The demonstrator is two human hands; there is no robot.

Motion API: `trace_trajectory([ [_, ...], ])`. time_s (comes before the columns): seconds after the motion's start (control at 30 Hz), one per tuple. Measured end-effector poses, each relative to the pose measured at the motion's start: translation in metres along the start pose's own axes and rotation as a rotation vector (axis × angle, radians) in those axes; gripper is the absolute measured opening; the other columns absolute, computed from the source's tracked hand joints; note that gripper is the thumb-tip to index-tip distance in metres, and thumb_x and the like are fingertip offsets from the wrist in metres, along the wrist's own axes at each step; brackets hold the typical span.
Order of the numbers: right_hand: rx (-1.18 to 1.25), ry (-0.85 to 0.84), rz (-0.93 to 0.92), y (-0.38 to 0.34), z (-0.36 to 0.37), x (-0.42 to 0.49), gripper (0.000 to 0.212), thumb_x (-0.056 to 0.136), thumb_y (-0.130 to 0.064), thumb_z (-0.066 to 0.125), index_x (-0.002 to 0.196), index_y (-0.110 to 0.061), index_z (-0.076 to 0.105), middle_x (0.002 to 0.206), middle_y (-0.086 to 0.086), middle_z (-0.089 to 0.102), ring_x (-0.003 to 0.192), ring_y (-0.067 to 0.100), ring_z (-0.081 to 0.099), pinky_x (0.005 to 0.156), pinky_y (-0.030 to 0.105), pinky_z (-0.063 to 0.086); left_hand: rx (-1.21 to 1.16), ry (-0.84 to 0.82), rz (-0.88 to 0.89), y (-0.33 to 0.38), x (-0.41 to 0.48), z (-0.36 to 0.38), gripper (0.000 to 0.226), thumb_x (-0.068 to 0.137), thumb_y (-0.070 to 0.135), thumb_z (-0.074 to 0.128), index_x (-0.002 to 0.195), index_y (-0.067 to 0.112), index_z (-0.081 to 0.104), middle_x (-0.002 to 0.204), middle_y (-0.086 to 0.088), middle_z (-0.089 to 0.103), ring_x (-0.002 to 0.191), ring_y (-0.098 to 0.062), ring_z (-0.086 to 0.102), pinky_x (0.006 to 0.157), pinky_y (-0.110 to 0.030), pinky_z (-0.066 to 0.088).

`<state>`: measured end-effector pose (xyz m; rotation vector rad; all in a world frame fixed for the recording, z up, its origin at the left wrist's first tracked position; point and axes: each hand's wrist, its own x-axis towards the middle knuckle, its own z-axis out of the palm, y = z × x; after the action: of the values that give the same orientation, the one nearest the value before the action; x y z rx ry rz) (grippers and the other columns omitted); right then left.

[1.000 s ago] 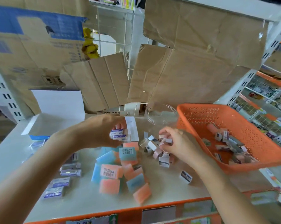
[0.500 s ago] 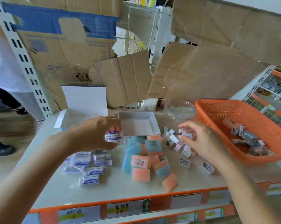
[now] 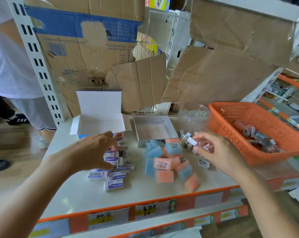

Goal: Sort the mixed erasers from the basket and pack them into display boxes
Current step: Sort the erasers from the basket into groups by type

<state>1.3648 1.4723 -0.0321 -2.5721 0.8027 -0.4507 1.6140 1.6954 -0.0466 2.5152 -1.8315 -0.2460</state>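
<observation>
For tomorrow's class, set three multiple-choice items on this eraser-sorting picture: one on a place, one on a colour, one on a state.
1. Where does the orange basket stand?
A) at the counter's right end
B) on the floor
C) inside a box

2. What colours are the big erasers in the middle pile?
A) green and yellow
B) black
C) pink and blue

3. What is the right hand doing?
A) lying flat
B) pinching a small white eraser
C) gripping the basket

Answers:
1 A: the orange basket sits at the right end of the counter.
2 C: the middle pile is pink and blue.
3 B: the right hand pinches the small white eraser.
</observation>
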Motion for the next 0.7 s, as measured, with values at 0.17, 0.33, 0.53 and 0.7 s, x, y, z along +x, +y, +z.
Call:
trace_trajectory([
  [0.17,0.021,-0.006,-0.002,0.005,-0.004,0.0,0.023,0.082,-0.019,0.069,0.104,-0.023,0.065,0.1,-0.014,0.064,0.09,0.003,0.059,0.079,0.037,0.051,-0.015,0.022,0.031,0.002,0.001,-0.002,0.061,0.071,0.053,0.07,0.122,0.028,0.047,0.106,0.012,0.046,0.089,-0.004,0.046,0.071,-0.013,0.038],
  [0.33,0.014,0.012,0.003,0.013,-0.021,0.002,0.023,0.082,-0.022,0.067,0.104,-0.028,0.066,0.096,-0.016,0.064,0.09,0.003,0.06,0.08,0.035,0.051,-0.078,0.101,0.091,0.019,0.016,-0.016,0.047,0.076,0.055,0.063,0.117,0.035,0.049,0.103,0.018,0.046,0.087,-0.001,0.044,0.069,-0.007,0.036],
  [0.53,-0.028,0.072,0.0,0.043,-0.052,0.004,0.026,0.083,-0.023,0.066,0.109,-0.026,0.064,0.104,-0.013,0.064,0.094,0.001,0.058,0.086,0.029,0.048,-0.146,0.291,0.19,0.058,0.059,-0.032,0.038,0.083,0.042,0.061,0.118,0.028,0.054,0.115,0.013,0.055,0.09,0.001,0.046,0.072,-0.005,0.031],
  [0.7,-0.093,0.048,0.053,0.086,-0.085,0.009,0.032,0.085,-0.026,0.065,0.117,-0.028,0.062,0.115,-0.01,0.062,0.106,0.006,0.056,0.092,0.029,0.045,-0.182,0.354,0.267,0.1,0.1,-0.043,0.039,0.086,0.039,0.058,0.122,0.026,0.054,0.117,0.011,0.057,0.103,-0.009,0.056,0.085,-0.023,0.044],
])
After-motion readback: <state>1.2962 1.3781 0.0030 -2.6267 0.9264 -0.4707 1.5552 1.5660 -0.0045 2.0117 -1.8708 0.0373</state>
